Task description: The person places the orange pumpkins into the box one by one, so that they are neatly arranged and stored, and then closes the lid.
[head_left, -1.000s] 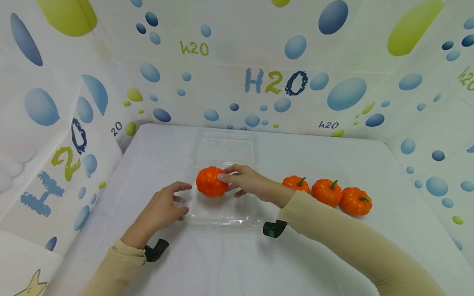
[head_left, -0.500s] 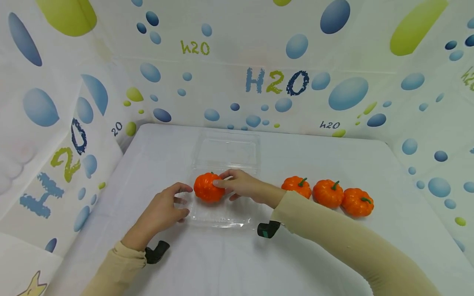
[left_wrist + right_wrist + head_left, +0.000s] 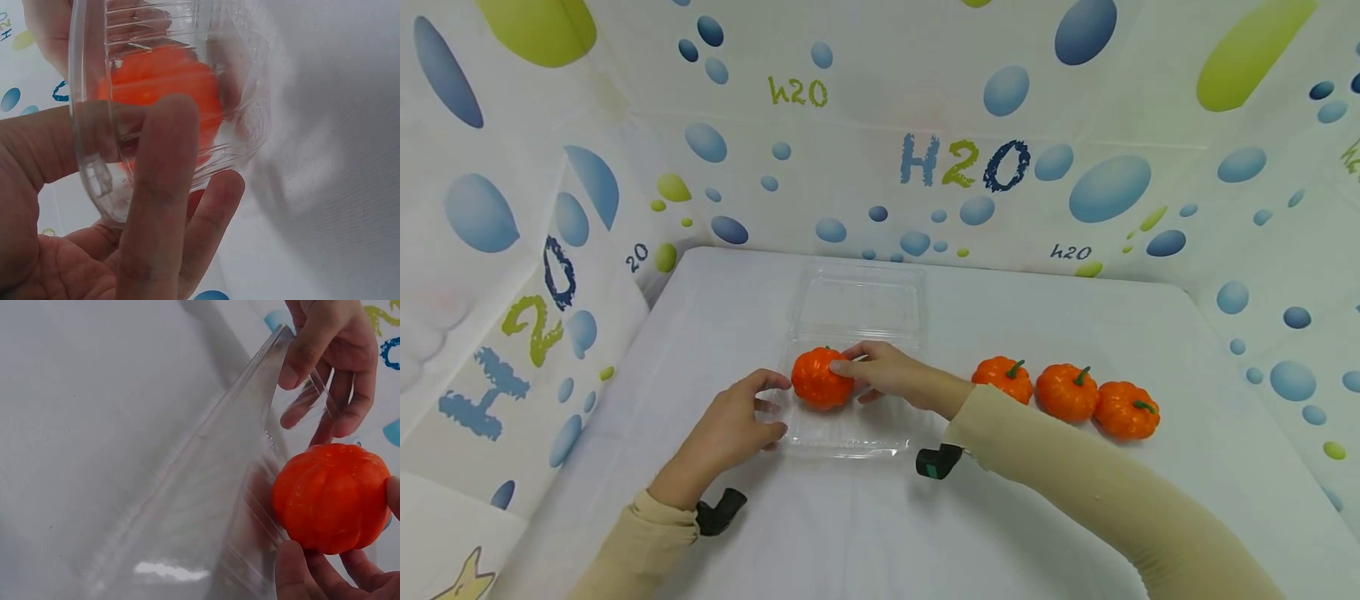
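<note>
An orange toy pumpkin (image 3: pixel 822 379) sits within the outline of a clear plastic clamshell container (image 3: pixel 850 433) near its left side. My right hand (image 3: pixel 887 375) holds it from the right, with the thumb on its near face. In the right wrist view the pumpkin (image 3: pixel 334 499) shows between the thumb and fingers, close to the plastic wall. My left hand (image 3: pixel 730 425) grips the container's left wall; through the plastic (image 3: pixel 247 134) the left wrist view shows one finger behind and others in front.
Right of the container, three orange pumpkins with green stems stand in a row, the middle pumpkin (image 3: pixel 1067 392) beside the right pumpkin (image 3: pixel 1127 411). The container's lid (image 3: pixel 859 304) lies unfolded at the back. A white cloth (image 3: pixel 850 533) covers the table; a patterned curtain (image 3: pixel 850 167) rises behind.
The right hand has brought the pumpkin slightly left and nearer to me, and its stem has turned into sight at the top. The left hand stays at the container's side.
</note>
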Demonstrator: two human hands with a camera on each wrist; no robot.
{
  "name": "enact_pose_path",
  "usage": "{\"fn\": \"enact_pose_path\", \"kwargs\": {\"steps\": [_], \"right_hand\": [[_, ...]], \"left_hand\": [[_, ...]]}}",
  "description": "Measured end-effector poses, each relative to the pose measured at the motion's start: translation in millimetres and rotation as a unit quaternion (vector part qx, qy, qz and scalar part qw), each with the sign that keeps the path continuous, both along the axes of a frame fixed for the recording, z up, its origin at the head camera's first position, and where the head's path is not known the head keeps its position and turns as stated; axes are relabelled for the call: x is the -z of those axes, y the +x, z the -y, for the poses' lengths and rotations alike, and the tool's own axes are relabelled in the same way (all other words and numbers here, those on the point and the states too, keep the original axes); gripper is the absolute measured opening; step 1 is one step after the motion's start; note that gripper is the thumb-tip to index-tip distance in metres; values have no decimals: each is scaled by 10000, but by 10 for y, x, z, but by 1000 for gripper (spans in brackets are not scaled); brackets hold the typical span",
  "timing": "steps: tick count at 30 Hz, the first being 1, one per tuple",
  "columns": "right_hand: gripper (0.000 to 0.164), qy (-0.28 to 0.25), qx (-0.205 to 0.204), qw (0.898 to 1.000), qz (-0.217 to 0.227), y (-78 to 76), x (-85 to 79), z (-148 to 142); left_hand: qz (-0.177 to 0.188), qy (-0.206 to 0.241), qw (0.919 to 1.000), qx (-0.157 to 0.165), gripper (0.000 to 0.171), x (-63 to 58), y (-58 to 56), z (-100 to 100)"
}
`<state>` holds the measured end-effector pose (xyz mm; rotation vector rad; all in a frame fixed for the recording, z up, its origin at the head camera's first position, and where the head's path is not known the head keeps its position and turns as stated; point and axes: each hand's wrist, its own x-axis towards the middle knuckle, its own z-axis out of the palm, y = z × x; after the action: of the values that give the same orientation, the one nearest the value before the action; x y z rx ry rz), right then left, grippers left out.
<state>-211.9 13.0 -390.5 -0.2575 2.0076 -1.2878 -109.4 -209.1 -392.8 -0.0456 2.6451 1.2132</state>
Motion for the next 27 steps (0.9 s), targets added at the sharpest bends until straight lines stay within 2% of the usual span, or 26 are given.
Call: {"fn": "enact_pose_path", "kwargs": {"steps": [12, 27], "right_hand": [[54, -25, 28, 9999, 131, 27, 7, 25], [55, -53, 37, 10000, -17, 52, -8, -55]], "left_hand": [[14, -38, 10000, 18, 52, -9, 7, -9], [-22, 90, 10000, -2, 51, -6, 22, -14]]}}
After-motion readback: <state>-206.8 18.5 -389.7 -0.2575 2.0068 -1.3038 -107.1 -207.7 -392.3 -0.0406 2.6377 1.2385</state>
